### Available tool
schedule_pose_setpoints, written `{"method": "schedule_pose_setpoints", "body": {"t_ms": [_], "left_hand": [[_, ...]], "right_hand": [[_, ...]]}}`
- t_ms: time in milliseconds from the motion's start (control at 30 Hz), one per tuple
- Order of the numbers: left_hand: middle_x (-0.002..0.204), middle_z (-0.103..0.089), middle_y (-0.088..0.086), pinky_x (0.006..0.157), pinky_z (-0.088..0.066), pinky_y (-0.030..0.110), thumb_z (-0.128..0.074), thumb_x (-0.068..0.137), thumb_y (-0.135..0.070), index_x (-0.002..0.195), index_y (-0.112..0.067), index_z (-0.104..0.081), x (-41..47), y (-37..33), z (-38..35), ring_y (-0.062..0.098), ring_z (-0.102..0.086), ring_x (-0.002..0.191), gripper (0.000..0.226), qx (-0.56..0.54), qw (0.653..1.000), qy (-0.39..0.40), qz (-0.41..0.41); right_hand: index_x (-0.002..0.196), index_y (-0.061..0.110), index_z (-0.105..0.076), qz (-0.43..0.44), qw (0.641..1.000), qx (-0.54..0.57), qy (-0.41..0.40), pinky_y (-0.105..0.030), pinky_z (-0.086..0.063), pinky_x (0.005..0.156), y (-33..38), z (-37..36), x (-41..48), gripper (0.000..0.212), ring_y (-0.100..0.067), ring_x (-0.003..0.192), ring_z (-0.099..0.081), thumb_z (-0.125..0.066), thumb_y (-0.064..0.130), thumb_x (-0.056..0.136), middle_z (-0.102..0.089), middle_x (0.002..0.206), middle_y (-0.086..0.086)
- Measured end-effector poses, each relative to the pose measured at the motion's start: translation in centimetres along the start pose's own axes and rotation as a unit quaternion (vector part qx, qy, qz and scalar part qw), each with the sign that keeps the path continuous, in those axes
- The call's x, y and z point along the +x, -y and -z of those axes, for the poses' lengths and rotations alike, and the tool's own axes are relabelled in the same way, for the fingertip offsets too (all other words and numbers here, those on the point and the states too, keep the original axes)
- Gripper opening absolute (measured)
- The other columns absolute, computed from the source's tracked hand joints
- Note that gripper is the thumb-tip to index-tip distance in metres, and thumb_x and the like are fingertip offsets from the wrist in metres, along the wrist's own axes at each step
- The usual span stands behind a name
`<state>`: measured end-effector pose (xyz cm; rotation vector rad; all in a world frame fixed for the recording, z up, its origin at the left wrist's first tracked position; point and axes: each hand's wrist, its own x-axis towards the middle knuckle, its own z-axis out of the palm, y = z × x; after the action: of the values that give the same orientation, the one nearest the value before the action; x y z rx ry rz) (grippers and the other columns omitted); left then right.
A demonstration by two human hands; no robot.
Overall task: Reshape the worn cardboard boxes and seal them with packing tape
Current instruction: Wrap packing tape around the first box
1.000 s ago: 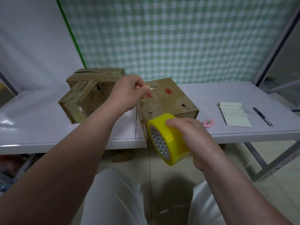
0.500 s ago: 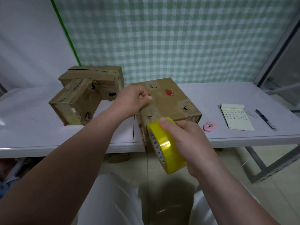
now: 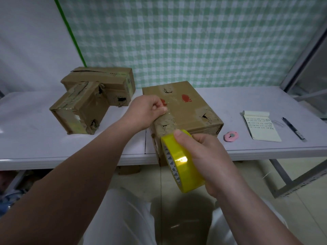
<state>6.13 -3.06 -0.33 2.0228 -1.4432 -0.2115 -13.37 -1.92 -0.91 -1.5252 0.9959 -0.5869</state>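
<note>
A worn cardboard box [image 3: 187,110] with red marks and torn holes sits at the table's front edge. My left hand [image 3: 147,112] pinches the free end of clear tape and rests it on the box's top near the left edge. Below the box's front face, my right hand [image 3: 207,160] grips a yellow roll of packing tape [image 3: 182,163], index finger over its rim. The stretch of tape between hand and roll is barely visible. Two more battered boxes stand at the left: a tilted one [image 3: 79,112] in front and a longer one [image 3: 104,82] behind it.
On the white table [image 3: 265,96], to the right of the box, lie a small pink cutter [image 3: 231,136], a notepad [image 3: 260,126] and a black pen [image 3: 292,127]. A checked green curtain hangs behind. A metal frame leg [image 3: 300,181] stands at the lower right.
My left hand came down from above the box onto its top, bringing the tape end with it. My right hand has kept hold of the roll in front of the box.
</note>
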Motion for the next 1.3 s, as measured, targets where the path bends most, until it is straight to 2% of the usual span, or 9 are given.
{"method": "schedule_pose_setpoints", "body": {"t_ms": [467, 633, 800, 867, 933, 1000, 1100, 1167, 1300], "left_hand": [[0.064, -0.039, -0.014, 0.054, -0.026, 0.016, -0.063, 0.089, -0.028, 0.082, -0.023, -0.054, -0.7, 0.9, -1.1, 0.002, -0.040, 0.061, 0.012, 0.029, 0.995, -0.056, -0.075], [0.066, -0.037, -0.006, 0.051, -0.026, 0.024, -0.064, 0.087, -0.029, 0.096, -0.019, -0.045, -0.1, 1.1, -1.0, 0.008, -0.034, 0.057, 0.024, -0.034, 0.998, -0.057, -0.008], [0.079, -0.050, -0.006, 0.061, -0.031, 0.018, -0.057, 0.091, -0.015, 0.086, -0.016, -0.061, 0.5, 1.3, -1.0, 0.010, -0.044, 0.077, 0.006, 0.038, 0.992, -0.116, -0.008], [0.092, -0.059, -0.006, 0.069, -0.031, 0.010, -0.051, 0.090, -0.004, 0.097, -0.012, -0.070, -0.2, 0.7, -0.3, 0.009, -0.047, 0.090, 0.022, 0.031, 0.989, -0.136, -0.042], [0.110, -0.064, -0.005, 0.089, -0.030, 0.002, -0.042, 0.087, -0.003, 0.113, -0.013, -0.069, -1.7, -0.1, 0.6, 0.005, -0.050, 0.104, 0.038, -0.025, 0.991, -0.081, -0.107], [0.131, -0.056, -0.006, 0.114, -0.018, 0.019, -0.037, 0.083, -0.010, 0.126, -0.015, -0.061, -3.3, -0.1, 1.1, 0.004, -0.046, 0.125, 0.049, -0.058, 0.982, 0.037, -0.175], [0.151, -0.035, -0.006, 0.118, 0.002, 0.035, -0.028, 0.096, -0.042, 0.141, -0.020, -0.042, -5.0, 1.7, 0.5, 0.006, -0.022, 0.143, 0.052, -0.018, 0.950, 0.175, -0.257], [0.156, -0.025, -0.006, 0.118, 0.004, 0.043, -0.015, 0.094, -0.061, 0.147, -0.021, -0.033, -5.3, 2.8, 0.2, 0.008, -0.012, 0.146, 0.069, 0.014, 0.937, 0.201, -0.286], [0.157, -0.021, -0.008, 0.117, -0.001, 0.053, -0.016, 0.092, -0.039, 0.149, -0.023, -0.026, -4.4, 3.2, 0.6, 0.008, -0.012, 0.146, 0.060, 0.071, 0.928, 0.201, -0.306]], "right_hand": [[0.082, -0.007, -0.057, 0.006, 1.000, -0.002, -0.009, -0.034, -0.038, 0.061, -0.5, -0.1, 0.1, 0.073, -0.019, 0.060, -0.047, -0.058, 0.064, 0.063, -0.048, 0.063, -0.005], [0.078, -0.007, -0.054, 0.014, 1.000, -0.004, -0.018, -0.034, -0.036, 0.061, -0.7, -0.3, 0.0, 0.071, -0.018, 0.059, -0.044, -0.058, 0.063, 0.064, -0.045, 0.062, -0.005], [0.069, -0.001, -0.053, 0.015, 1.000, -0.007, -0.022, -0.033, -0.034, 0.059, -0.6, -0.3, -0.1, 0.064, -0.018, 0.057, -0.042, -0.058, 0.062, 0.064, -0.043, 0.060, -0.005], [0.065, 0.010, -0.053, 0.016, 1.000, -0.009, -0.021, -0.033, -0.034, 0.059, -0.6, -0.3, -0.2, 0.052, -0.018, 0.056, -0.041, -0.058, 0.062, 0.064, -0.041, 0.058, -0.004], [0.066, 0.012, -0.053, 0.015, 1.000, -0.004, -0.015, -0.033, -0.033, 0.058, -0.7, -0.2, -0.2, 0.050, -0.018, 0.056, -0.040, -0.059, 0.061, 0.064, -0.040, 0.059, -0.004], [0.066, 0.008, -0.053, 0.017, 1.000, 0.000, -0.010, -0.033, -0.033, 0.058, -0.8, -0.1, -0.2, 0.054, -0.018, 0.056, -0.039, -0.059, 0.061, 0.065, -0.039, 0.059, -0.004], [0.067, 0.000, -0.049, 0.026, 1.000, 0.001, -0.012, -0.034, -0.033, 0.058, -1.1, -0.1, -0.1, 0.062, -0.018, 0.057, -0.040, -0.060, 0.062, 0.065, -0.040, 0.060, -0.005], [0.071, -0.005, -0.049, 0.030, 0.999, 0.002, -0.011, -0.035, -0.034, 0.058, -1.3, -0.1, -0.1, 0.068, -0.019, 0.057, -0.041, -0.060, 0.062, 0.065, -0.042, 0.060, -0.006], [0.068, -0.004, -0.049, 0.039, 0.999, 0.004, -0.020, -0.033, -0.032, 0.057, -1.3, -0.1, -0.3, 0.065, -0.017, 0.055, -0.039, -0.059, 0.060, 0.066, -0.040, 0.057, -0.003]]}}
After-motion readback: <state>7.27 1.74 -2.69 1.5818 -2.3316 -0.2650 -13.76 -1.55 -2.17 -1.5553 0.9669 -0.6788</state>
